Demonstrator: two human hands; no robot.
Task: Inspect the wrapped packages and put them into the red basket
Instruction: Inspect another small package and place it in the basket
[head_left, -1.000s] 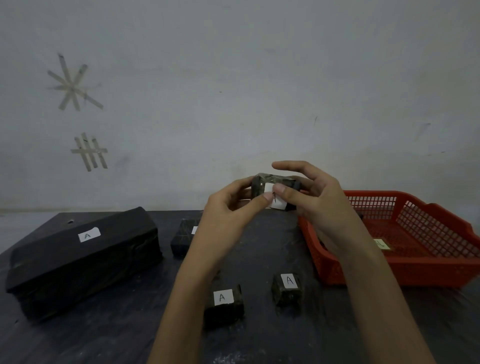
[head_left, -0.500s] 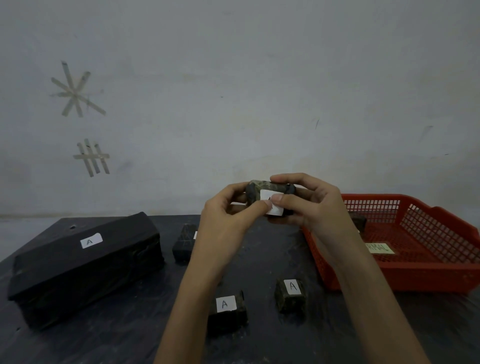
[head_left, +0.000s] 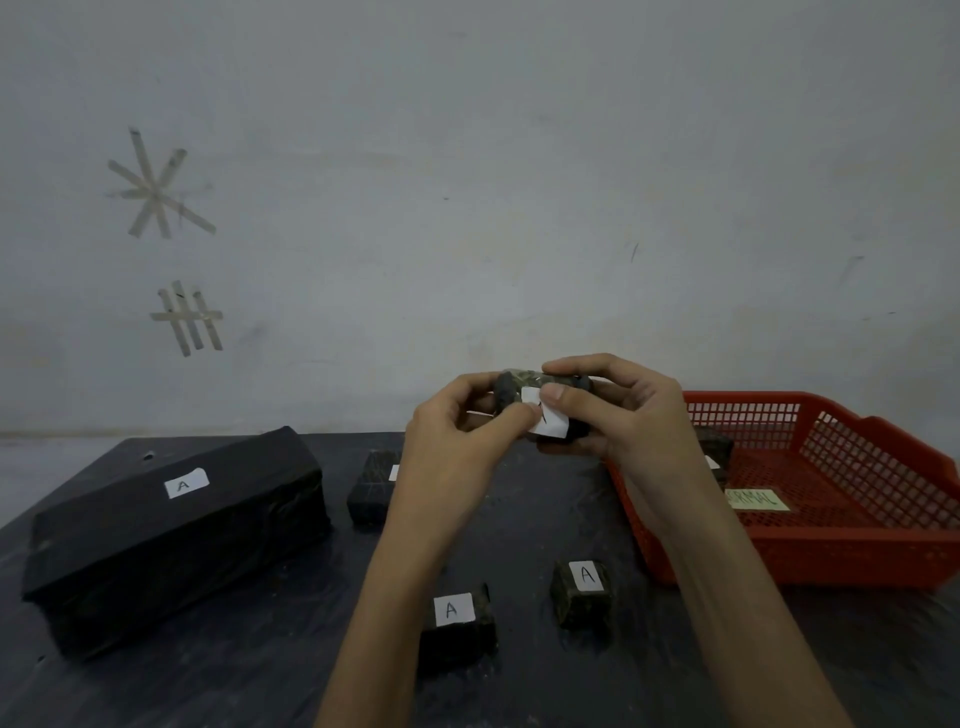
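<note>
A small dark wrapped package (head_left: 519, 388) with a white label is held up over the table between both hands. My left hand (head_left: 457, 441) grips its left end, thumb on the label. My right hand (head_left: 623, 415) grips its right end, fingers curled over the top. The red basket (head_left: 857, 551) stands at the right and holds one dark package (head_left: 719, 452) and a green label. On the table lie a large black package (head_left: 171, 530) marked A, a small one (head_left: 371, 488) behind my left arm, and two small ones (head_left: 457, 629) (head_left: 582, 592) marked A in front.
The dark table (head_left: 208, 686) runs up to a grey wall with tape marks (head_left: 156, 192) at the upper left. The basket's near-left corner stands close to my right forearm.
The view has tilted slightly, so the hands and package sit a bit lower in frame. My fingers have shifted on the package, turning it a little; it stays held by both hands.
</note>
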